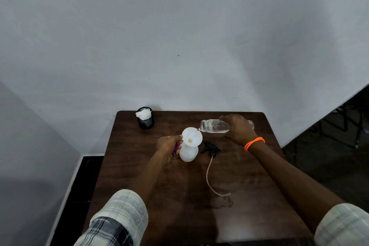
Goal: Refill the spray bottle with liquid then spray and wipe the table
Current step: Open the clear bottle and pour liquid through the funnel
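While the right hand [238,130] grips the clear bottle [214,126] tipped on its side, its mouth sits just over the white funnel [192,137] seated in the spray bottle [188,153] at mid-table [139,175] — this is the refill pour, by the look of it. Left hand [168,146] is closed around the funnel's left rim, something purple tucked in it. Black trigger head [210,149] with its tube lies just right. Far left, a mesh cup [146,120] holds white wadding. Next call: lift the funnel, screw on that head.

Black mesh cup [146,122] at the far left corner; grey wall [179,36] behind; dark floor [329,156] right.
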